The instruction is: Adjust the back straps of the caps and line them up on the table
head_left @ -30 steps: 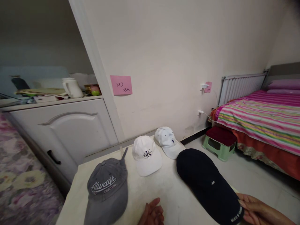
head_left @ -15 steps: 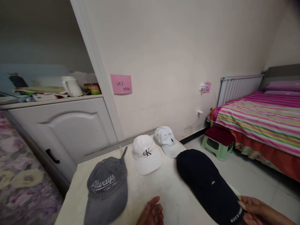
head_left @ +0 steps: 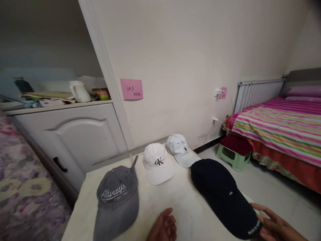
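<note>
Dark baseball cap (head_left: 222, 192) (black or v. dark navy) is crown-up, front-R of white CK cap (head_left: 157, 162), brim angled toward front-R. R hand (head_left: 272, 221) grasps brim edge b/w thumb & fingers; prob. held there b/c brim's stiff & crown won't squash. Can't tell if cap's wt is on table (head_left: 187, 207) or partly in hand. L hand (head_left: 163, 225) is in front of CK cap, fingers loosely curled, nothing visible in it; prob. kept clear so caps aren't knocked.

Front-L of CK cap: grey "Always" cap (head_left: 117, 201), strap poking up at back. Just behind-R of CK cap: pale blue cap (head_left: 178, 147) w/ small dark emblem. All crowns up, brims to front or front-R, prob. so logos read & crowns keep shape.

Containers, all well behind-L of CK cap: white jug (head_left: 81, 93) on counter (head_left: 97, 103), contents hidden; dark bottle (head_left: 23, 85) further L, contents unclear; cupboard (head_left: 85, 134) below, door shut, inside unseen.

Well R of CK cap: green stool (head_left: 235, 162) w/ dark red top, then bed (head_left: 278, 117) w/ striped cover.
</note>
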A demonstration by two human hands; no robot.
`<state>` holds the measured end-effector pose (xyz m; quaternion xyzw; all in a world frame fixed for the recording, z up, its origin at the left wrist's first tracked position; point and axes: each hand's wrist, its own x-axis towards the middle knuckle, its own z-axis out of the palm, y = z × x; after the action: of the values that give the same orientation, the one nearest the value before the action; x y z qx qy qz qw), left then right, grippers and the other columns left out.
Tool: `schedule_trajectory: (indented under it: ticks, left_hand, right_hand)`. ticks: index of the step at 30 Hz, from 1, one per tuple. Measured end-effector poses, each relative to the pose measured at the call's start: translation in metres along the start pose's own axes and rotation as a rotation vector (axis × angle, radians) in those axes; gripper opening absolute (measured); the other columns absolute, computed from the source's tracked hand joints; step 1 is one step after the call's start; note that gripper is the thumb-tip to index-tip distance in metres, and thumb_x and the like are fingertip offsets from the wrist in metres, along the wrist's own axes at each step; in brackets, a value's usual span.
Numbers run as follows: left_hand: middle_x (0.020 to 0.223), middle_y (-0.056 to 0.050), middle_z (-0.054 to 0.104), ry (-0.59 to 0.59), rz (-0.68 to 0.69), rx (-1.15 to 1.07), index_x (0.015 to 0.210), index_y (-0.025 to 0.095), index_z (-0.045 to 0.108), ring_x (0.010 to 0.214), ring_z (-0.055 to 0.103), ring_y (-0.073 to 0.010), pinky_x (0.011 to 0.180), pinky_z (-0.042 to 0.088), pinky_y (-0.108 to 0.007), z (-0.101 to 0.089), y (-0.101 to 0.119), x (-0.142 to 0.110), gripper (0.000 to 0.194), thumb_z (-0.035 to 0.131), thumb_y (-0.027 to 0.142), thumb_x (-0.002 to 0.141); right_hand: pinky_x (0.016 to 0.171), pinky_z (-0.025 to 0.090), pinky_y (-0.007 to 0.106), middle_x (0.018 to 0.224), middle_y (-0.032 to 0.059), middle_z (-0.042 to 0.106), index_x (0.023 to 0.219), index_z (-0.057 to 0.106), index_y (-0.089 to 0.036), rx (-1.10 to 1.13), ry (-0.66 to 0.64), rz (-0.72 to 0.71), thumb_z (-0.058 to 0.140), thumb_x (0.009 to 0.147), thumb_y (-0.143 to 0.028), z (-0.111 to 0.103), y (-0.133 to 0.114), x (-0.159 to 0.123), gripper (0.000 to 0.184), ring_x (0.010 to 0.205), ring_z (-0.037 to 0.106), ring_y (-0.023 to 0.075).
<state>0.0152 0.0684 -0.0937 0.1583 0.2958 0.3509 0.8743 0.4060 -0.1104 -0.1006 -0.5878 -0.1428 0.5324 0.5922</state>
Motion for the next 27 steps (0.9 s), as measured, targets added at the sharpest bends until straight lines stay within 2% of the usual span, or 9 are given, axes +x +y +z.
schedule_trajectory:
  ticks: [3,7,9,13,15,18,21,25,27]
  left_hand:
    - [0.077,-0.004,0.075,0.008,0.006,0.001,0.098,0.014,0.071,0.064,0.07,-0.0136,0.063,0.052,-0.024,0.0,-0.001,0.0,0.017,0.075,0.02,0.082]
    - [0.078,-0.004,0.076,0.008,0.026,-0.006,0.099,0.014,0.072,0.065,0.071,-0.0135,0.064,0.053,-0.024,-0.001,-0.002,-0.001,0.022,0.078,0.02,0.079]
    - [0.077,-0.004,0.076,0.013,0.034,-0.011,0.098,0.014,0.072,0.064,0.07,-0.0133,0.063,0.053,-0.024,-0.001,-0.002,-0.002,0.023,0.08,0.02,0.078]
    - [0.077,-0.005,0.076,0.018,0.05,-0.009,0.098,0.013,0.073,0.065,0.07,-0.013,0.064,0.053,-0.023,0.003,-0.003,-0.006,0.02,0.079,0.019,0.079]
    - [0.078,-0.005,0.075,0.022,0.059,-0.006,0.097,0.013,0.074,0.065,0.069,-0.0127,0.064,0.052,-0.023,0.005,-0.003,-0.007,0.018,0.077,0.018,0.08]
    - [0.078,-0.004,0.074,0.029,0.06,-0.011,0.099,0.014,0.073,0.065,0.069,-0.0121,0.064,0.052,-0.023,0.007,-0.004,-0.007,0.017,0.075,0.02,0.083]
    - [0.077,-0.005,0.074,0.027,0.066,-0.016,0.099,0.013,0.072,0.064,0.068,-0.012,0.064,0.052,-0.023,0.007,-0.005,-0.007,0.018,0.074,0.021,0.083]
    - [0.078,-0.004,0.074,0.025,0.069,-0.014,0.098,0.013,0.072,0.064,0.068,-0.0115,0.064,0.051,-0.022,0.006,-0.005,-0.007,0.019,0.076,0.021,0.081]
    - [0.077,-0.004,0.074,0.03,0.067,-0.012,0.098,0.014,0.072,0.064,0.068,-0.0115,0.064,0.051,-0.022,0.006,-0.005,-0.007,0.018,0.076,0.022,0.082]
  right_hand:
    - [0.082,0.062,0.034,0.109,0.0088,0.08,0.126,0.059,-0.028,0.017,-0.008,0.023,0.084,0.067,-0.049,-0.005,0.003,0.003,0.067,0.097,0.076,0.0296]
    - [0.084,0.062,0.035,0.112,0.01,0.08,0.146,0.037,-0.026,0.128,-0.023,0.051,0.083,0.071,-0.046,-0.007,0.01,0.008,0.091,0.102,0.075,0.031]
    - [0.083,0.062,0.035,0.113,0.0088,0.08,0.149,0.032,-0.027,0.18,-0.012,0.056,0.085,0.07,-0.044,-0.005,0.012,0.007,0.096,0.104,0.074,0.0314]
    - [0.085,0.064,0.037,0.128,0.0113,0.073,0.148,0.036,-0.026,0.231,0.032,0.054,0.091,0.061,-0.041,0.007,0.013,-0.005,0.103,0.116,0.068,0.0343]
    - [0.087,0.064,0.037,0.136,0.0127,0.068,0.148,0.035,-0.026,0.262,0.016,0.033,0.093,0.057,-0.037,0.014,0.013,-0.01,0.108,0.123,0.064,0.0357]
    - [0.09,0.064,0.037,0.136,0.0134,0.067,0.149,0.032,-0.026,0.313,-0.021,-0.005,0.093,0.056,-0.031,0.021,0.015,-0.012,0.112,0.125,0.062,0.0362]
    - [0.093,0.063,0.039,0.14,0.0143,0.064,0.15,0.032,-0.027,0.322,-0.023,-0.018,0.092,0.056,-0.029,0.022,0.019,-0.009,0.112,0.128,0.06,0.0376]
    - [0.093,0.063,0.037,0.155,0.0135,0.048,0.147,0.037,-0.029,0.3,-0.011,-0.02,0.092,0.056,-0.027,0.017,0.022,-0.006,0.106,0.132,0.055,0.0382]
    - [0.095,0.062,0.04,0.156,0.0129,0.047,0.145,0.04,-0.03,0.297,-0.018,-0.02,0.091,0.056,-0.027,0.016,0.022,-0.005,0.103,0.133,0.054,0.0391]
